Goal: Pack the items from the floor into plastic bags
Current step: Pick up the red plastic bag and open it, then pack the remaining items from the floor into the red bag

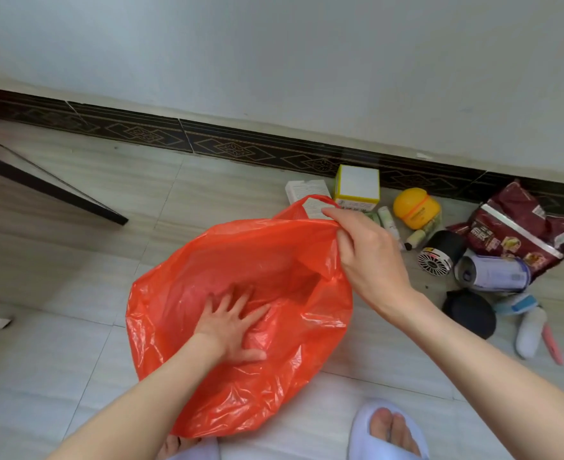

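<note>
On the floor, left hand (pixel 232 322) spread flat inside red bag (pixel 240 386); right hand (pixel 368 250) pinching its rim.

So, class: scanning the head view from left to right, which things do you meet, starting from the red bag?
Red bag → right hand → yellow container → black fan → can → dark red snack pouch.
</note>
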Demonstrator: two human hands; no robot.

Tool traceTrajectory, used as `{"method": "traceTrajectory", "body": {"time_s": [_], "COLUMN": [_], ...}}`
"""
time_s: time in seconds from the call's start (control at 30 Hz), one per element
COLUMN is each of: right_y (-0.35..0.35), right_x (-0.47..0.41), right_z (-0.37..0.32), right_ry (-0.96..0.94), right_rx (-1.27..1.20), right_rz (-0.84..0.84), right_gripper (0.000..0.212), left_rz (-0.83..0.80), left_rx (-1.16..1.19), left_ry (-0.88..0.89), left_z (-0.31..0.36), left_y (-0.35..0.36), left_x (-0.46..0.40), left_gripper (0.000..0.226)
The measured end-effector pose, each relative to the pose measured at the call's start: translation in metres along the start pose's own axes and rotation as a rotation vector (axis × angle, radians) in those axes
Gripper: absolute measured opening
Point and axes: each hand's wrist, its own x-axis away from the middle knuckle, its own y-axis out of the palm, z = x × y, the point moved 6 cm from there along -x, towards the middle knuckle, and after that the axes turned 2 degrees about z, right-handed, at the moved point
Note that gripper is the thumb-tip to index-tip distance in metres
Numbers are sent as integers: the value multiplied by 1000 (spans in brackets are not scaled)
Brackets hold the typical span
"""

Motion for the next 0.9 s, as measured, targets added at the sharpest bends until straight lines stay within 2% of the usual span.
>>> {"method": "traceTrajectory", "body": {"time_s": [0.17, 0.23, 0.37, 0.43, 0.5, 0.6, 0.73, 0.9], "right_y": [7, 14, 32, 38, 36, 22, -11, -62], "right_x": [2, -2, -13, -16, -12, 8, 56, 110], "right_z": [-6, -17, -34, -32, -26, -12, 23, 86], "right_ry": [-59, -84, -74, -33, 19, 63, 131, 274], "right_rx": [-73, -90, -67, -51, -65, -98, -61, 53], "right_rz": [-19, -43, -117, -128, -122, -116, -132, -92], "right_gripper": [36, 36, 39, 40, 44, 51, 54, 53], "left_rz": [-41, -50, 79, 222, 394, 502, 683, 794], "left_rx": [104, 131, 170, 213, 316, 432, 344, 227], "left_ry": [-268, -330, -362, -347, -266, -103, 102, 351], "left_z": [-38, -51, -56, -46, -30, 0, 41, 99], "left_y": [8, 7, -12, -26, -35, -39, -59, -94], "left_x": [-2, 1, 10, 23, 41, 67, 98, 111], "left_gripper": [94, 90, 64, 54, 59, 67, 48, 44]}}
